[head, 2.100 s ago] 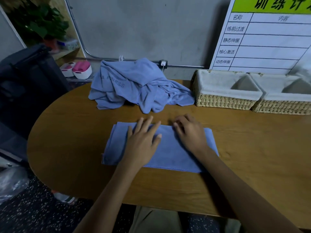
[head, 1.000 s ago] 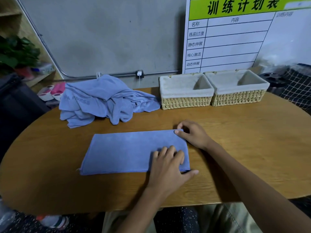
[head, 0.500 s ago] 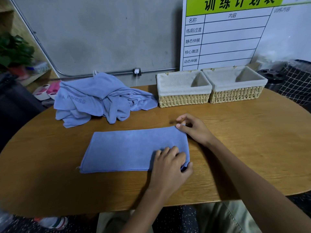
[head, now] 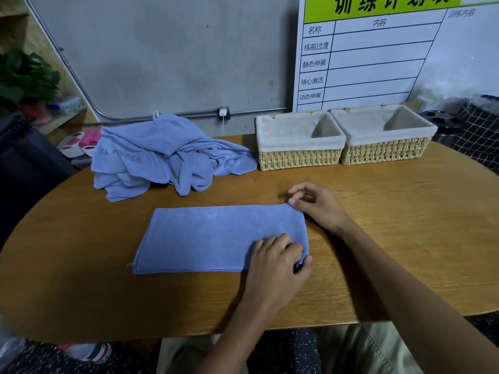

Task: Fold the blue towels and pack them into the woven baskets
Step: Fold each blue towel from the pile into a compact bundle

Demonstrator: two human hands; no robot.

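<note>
The left hand point(head: 278, 261) pinches the folded blue towel's point(head: 216, 236) near right corner — fingers curled round it. The right hand point(head: 318, 206) pinches the far right corner on the tabletop point(head: 405, 238).

On the table point(head: 405, 238) a folded towel point(head: 216, 236) lies flat near the front edge. Behind it and to the left sits a towel heap point(head: 162, 157). Right of the heap, along the back edge, two baskets point(head: 299, 157) point(head: 383, 152) stand side by side (touching, or nearly). The left hand point(head: 278, 265) is on the towel's near right corner, the right hand point(head: 318, 206) at its far right corner. A board point(head: 378, 63) stands behind the baskets.
</note>
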